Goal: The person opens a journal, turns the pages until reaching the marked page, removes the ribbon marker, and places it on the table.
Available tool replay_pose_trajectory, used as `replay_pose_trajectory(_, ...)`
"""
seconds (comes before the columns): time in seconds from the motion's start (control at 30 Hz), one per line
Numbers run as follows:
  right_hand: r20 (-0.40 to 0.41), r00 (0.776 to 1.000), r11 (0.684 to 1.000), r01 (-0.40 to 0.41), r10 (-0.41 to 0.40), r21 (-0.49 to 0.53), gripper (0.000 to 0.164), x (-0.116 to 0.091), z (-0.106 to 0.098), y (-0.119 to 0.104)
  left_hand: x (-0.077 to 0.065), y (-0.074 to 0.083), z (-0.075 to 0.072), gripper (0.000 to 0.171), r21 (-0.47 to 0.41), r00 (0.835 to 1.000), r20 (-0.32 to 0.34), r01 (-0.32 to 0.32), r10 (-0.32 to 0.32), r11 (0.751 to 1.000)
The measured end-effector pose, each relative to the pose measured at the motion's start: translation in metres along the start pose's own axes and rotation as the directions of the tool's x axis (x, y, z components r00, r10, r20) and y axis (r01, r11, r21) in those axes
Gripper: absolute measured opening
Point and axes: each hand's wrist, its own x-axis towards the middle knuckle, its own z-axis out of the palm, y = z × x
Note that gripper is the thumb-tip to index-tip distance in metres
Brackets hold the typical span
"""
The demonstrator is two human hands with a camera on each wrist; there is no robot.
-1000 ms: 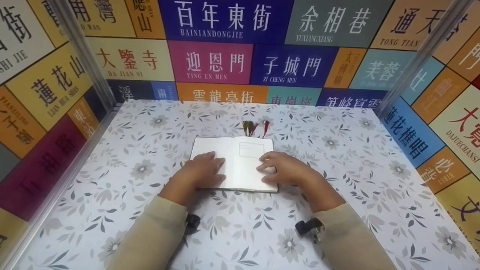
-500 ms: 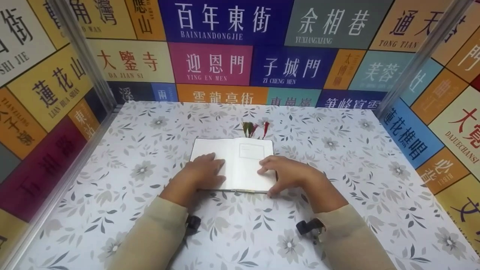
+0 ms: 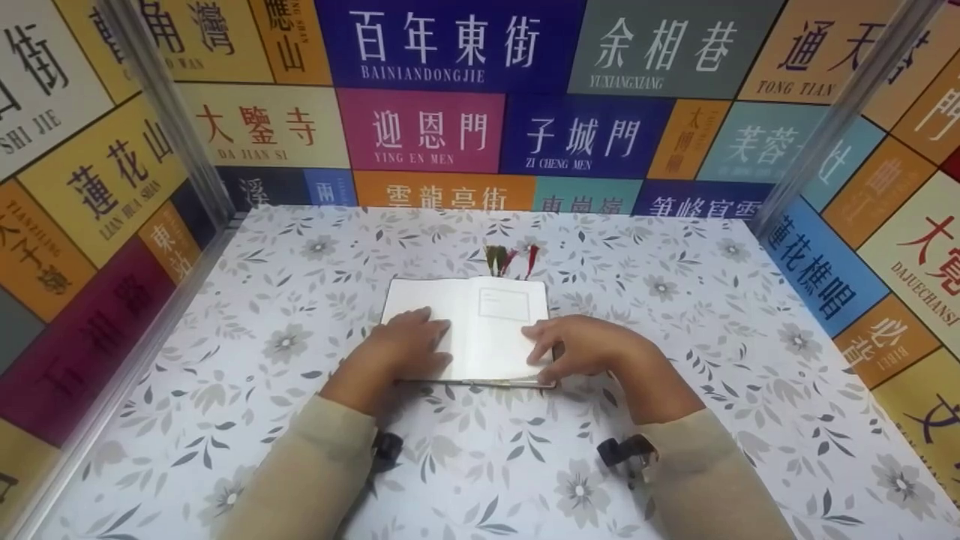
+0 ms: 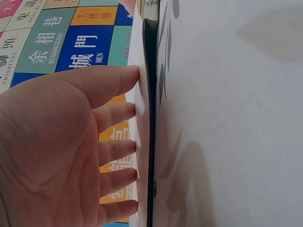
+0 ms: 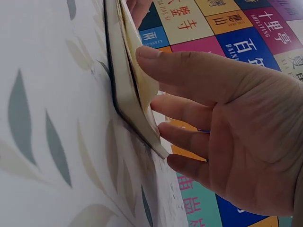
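An open notebook (image 3: 495,349) lies on the table, with a printed box outline on its right page. My left hand (image 3: 415,343) rests on the left page; in the left wrist view the straight fingertips (image 4: 124,147) touch the paper above the dark cover. At the lower right corner, my right hand (image 3: 581,346) pinches pages between thumb and fingers. The right wrist view has the thumb (image 5: 156,61) at the lower edge, where a raised page (image 5: 147,90) stands slightly apart from the block beneath. The other right fingers lie along the side edge.
Green, pink and red tassels (image 3: 497,259) stick out beyond the notebook's top edge. A floral cloth (image 3: 300,450) covers the table. Colourful panels with Chinese lettering (image 3: 427,131) surround the back and sides, with clear corner posts (image 3: 202,172).
My right thumb has shifted down to the notebook's lower right corner, and the page edge there has lifted a little. The left hand stays put.
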Motion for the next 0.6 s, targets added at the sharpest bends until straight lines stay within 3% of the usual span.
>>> replay_pose_trajectory(0.1, 0.007, 0.999, 0.999, 0.042, -0.042, 0.006, 0.005, -0.0005, -0.0013, 0.0019, 0.0016, -0.0005, 0.0012, 0.071, 0.009, 1.000, -0.001, 0.002, -0.002, 1.000)
replay_pose_trajectory(0.33, 0.015, 0.994, 0.994, 0.105, -0.105, -0.010, 0.014, -0.0004, -0.0025, 0.0021, 0.0033, -0.0017, 0.0027, 0.071, 0.014, 1.000, 0.004, -0.003, 0.002, 1.000)
replay_pose_trajectory(0.47, -0.011, 0.996, 0.996, 0.087, -0.087, 0.013, 0.014, 0.0000, -0.0031, 0.0001, 0.0032, -0.0025, 0.0021, 0.071, 0.018, 1.000, 0.012, -0.005, 0.005, 1.000)
replay_pose_trajectory(0.6, -0.037, 0.999, 0.998, 0.022, -0.020, 0.059, 0.011, 0.0012, -0.0028, -0.0008, 0.0026, -0.0023, 0.0012, 0.071, 0.013, 1.000, 0.012, -0.004, 0.004, 1.000)
